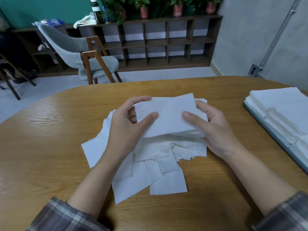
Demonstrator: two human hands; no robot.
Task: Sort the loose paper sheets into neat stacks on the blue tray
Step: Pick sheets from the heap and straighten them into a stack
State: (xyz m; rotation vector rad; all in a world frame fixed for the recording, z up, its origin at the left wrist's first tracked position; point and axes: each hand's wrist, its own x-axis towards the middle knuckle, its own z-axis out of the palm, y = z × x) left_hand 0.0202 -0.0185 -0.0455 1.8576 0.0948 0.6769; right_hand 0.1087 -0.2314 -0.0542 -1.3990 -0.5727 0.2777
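Wooden table fills the view, with open shelving and a grey chair behind it. At the table's right edge I see the blue tray, carrying neat white stacks.

Table centre: loose pile of sheets, fanned, overlapping, some creased.

Just above the pile, a thin bundle is held off the table between both hands.
- Left hand: thumb on top, fingers curled under the left end, clamped on the bundle.
- Right hand: thumb on top, fingers wrapped under the right end, likewise clamped.

Risk (my judgement): the paper looks thin and limp, and the bundle's near edge sags. The tray is well apart, so lower sheets could slide out in transfer. Unsquared edges would spoil the stack.
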